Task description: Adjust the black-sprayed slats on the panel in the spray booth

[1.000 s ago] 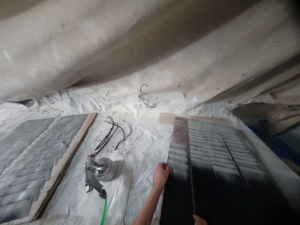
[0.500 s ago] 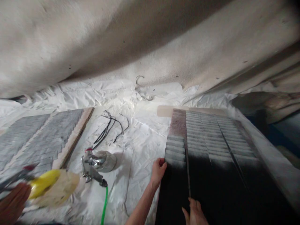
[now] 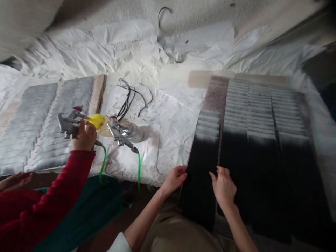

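My left hand (image 3: pixel 175 179) is closed in a pinch at the left edge of a narrow column of overlapping flat black pieces (image 3: pixel 201 164). At the column's right edge, along a thin gap, my right hand (image 3: pixel 224 185) has its fingers curled and its thumb across the column's edge. The far pieces (image 3: pixel 208 122) of this column are misted grey-white; the near ones are plain black. Exactly which piece the fingertips grip is hard to make out in the dark. Wider columns (image 3: pixel 262 112) of similar overlapping pieces lie to the right on the same brown board (image 3: pixel 215 98).
A co-worker's hand (image 3: pixel 85 136) in a red sleeve holds a spray gun (image 3: pixel 68 122) with a yellow cup, over a board of grey pieces (image 3: pixel 44 122). Another spray gun (image 3: pixel 122 134) with a green hose (image 3: pixel 139 168) rests between the boards. Dark strips (image 3: pixel 128 98) lie on white sheeting (image 3: pixel 175 115).
The view has tipped downward. My hands stay at the column's two edges, now at about the same distance from me. The co-worker's hand and spray gun have moved forward and right.
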`<state>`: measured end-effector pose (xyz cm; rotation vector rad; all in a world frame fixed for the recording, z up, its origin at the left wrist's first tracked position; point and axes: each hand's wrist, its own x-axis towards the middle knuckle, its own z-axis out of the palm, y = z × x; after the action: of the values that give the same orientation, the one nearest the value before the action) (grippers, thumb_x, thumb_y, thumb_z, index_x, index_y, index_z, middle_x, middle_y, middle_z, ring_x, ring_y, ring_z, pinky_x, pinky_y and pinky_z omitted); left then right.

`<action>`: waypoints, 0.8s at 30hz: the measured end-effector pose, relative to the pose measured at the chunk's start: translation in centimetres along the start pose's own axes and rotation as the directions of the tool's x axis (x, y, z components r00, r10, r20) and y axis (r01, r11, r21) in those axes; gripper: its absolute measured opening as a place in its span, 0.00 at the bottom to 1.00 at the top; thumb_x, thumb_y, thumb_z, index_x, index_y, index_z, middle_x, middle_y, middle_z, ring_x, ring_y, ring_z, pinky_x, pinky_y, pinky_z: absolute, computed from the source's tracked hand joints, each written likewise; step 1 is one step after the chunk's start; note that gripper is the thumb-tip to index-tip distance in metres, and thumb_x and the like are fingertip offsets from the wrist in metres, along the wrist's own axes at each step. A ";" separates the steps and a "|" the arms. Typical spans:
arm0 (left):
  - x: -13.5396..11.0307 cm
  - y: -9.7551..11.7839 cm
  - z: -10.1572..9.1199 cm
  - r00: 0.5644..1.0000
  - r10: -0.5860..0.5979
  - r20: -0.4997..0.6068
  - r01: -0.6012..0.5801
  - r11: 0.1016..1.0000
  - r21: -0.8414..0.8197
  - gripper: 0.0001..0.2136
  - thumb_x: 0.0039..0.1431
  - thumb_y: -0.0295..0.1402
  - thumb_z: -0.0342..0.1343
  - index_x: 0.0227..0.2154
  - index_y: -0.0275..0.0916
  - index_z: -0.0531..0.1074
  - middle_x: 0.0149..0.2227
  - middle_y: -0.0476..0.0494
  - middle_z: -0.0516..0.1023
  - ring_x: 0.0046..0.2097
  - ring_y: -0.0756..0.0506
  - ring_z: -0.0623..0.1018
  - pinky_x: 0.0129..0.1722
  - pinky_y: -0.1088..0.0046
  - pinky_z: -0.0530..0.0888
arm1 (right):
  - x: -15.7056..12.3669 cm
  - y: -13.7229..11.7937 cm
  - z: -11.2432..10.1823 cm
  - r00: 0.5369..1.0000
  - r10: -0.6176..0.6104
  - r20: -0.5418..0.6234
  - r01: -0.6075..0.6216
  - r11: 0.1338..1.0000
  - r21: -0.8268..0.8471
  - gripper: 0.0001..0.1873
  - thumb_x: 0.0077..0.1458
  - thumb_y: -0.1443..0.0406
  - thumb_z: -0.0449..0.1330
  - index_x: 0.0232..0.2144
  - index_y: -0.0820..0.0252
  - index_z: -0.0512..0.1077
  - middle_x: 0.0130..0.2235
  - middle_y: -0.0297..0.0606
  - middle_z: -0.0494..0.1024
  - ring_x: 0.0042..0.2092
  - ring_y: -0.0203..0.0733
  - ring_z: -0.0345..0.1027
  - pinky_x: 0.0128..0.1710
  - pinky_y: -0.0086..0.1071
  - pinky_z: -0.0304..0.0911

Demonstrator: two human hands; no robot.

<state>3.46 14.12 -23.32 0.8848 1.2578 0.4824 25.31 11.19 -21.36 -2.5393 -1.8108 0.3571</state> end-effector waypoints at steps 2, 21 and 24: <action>-2.1 -1.6 -0.3 1.000 -0.029 0.009 0.029 0.999 -0.026 0.12 0.51 0.37 0.61 0.36 0.36 0.71 0.28 0.52 0.70 0.27 0.53 0.68 0.25 0.77 0.65 | 0.0 -0.4 0.0 0.997 -0.004 -0.074 0.004 1.000 0.003 0.18 0.61 0.57 0.54 0.49 0.61 0.64 0.45 0.46 0.70 0.45 0.49 0.69 0.34 0.34 0.63; -13.0 -5.3 -0.1 0.970 -0.115 0.214 0.203 0.868 -0.454 0.25 0.46 0.52 0.65 0.39 0.36 0.72 0.32 0.47 0.75 0.34 0.49 0.77 0.35 0.72 0.70 | -19.4 -2.1 6.2 0.883 -0.450 -0.132 0.457 0.889 0.023 0.41 0.55 0.47 0.54 0.64 0.64 0.55 0.63 0.52 0.63 0.65 0.59 0.54 0.60 0.54 0.55; -14.3 -4.3 0.8 0.955 0.060 0.290 0.111 0.836 -0.538 0.24 0.48 0.46 0.67 0.46 0.38 0.73 0.42 0.41 0.78 0.44 0.46 0.77 0.44 0.72 0.69 | -18.8 -1.9 5.9 0.925 -0.332 -0.182 0.362 0.918 0.163 0.27 0.62 0.54 0.48 0.58 0.62 0.63 0.58 0.48 0.71 0.59 0.52 0.64 0.57 0.47 0.62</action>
<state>-0.26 0.70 -18.01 0.4226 0.7845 0.6249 16.63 -6.43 -23.39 -2.0062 -2.0064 0.3047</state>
